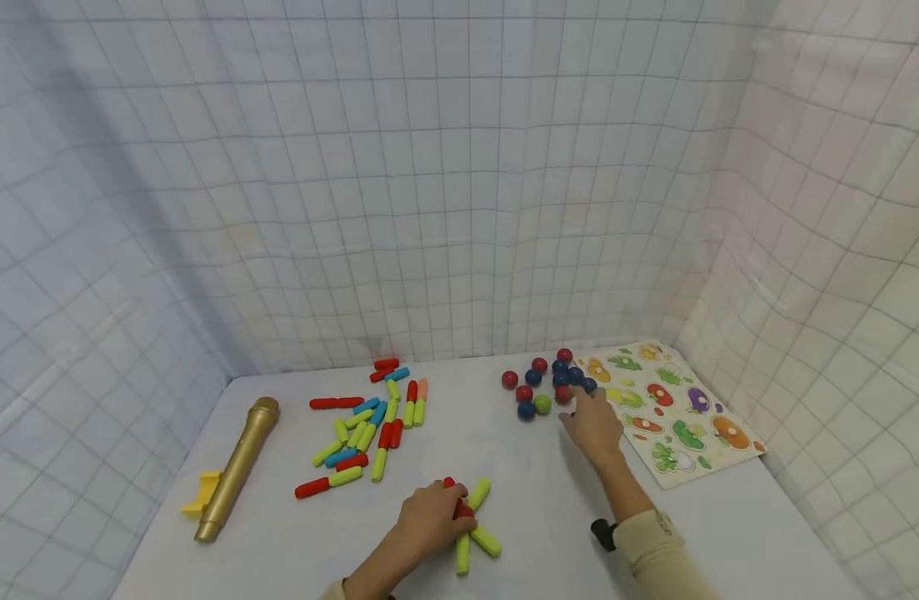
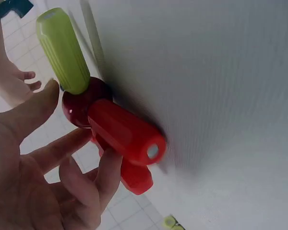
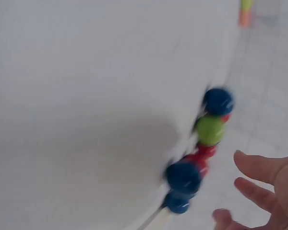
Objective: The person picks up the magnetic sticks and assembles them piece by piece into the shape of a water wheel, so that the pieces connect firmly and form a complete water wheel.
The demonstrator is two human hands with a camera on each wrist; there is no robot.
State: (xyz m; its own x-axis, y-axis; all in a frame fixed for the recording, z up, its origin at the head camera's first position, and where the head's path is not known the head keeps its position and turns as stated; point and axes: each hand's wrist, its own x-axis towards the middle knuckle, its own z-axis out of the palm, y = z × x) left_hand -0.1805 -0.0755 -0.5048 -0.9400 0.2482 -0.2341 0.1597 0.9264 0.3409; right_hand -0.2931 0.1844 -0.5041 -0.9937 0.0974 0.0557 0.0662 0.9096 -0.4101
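My left hand [image 1: 427, 518] holds a magnetic rod-and-ball piece low in the middle of the table. In the left wrist view a dark red ball [image 2: 76, 106] joins a yellow-green rod [image 2: 62, 50] and red rods [image 2: 127, 132]. The thumb reaches to the ball and the other fingers curl at the red rods. Yellow-green rods [image 1: 486, 540] spread out from the piece in the head view. My right hand [image 1: 597, 425], fingers spread and partly bent, is beside the loose balls. Nearest it are a red ball [image 1: 563, 394] and a blue ball [image 1: 589, 385]; no ball shows in its grasp.
Loose red, blue and yellow-green rods [image 1: 362, 433] lie scattered left of centre. A gold microphone [image 1: 237, 471] and a yellow plastic piece [image 1: 202, 494] lie at far left. At right is a vegetable picture board [image 1: 680, 417]. Gridded white curtains [image 1: 399, 183] surround the table.
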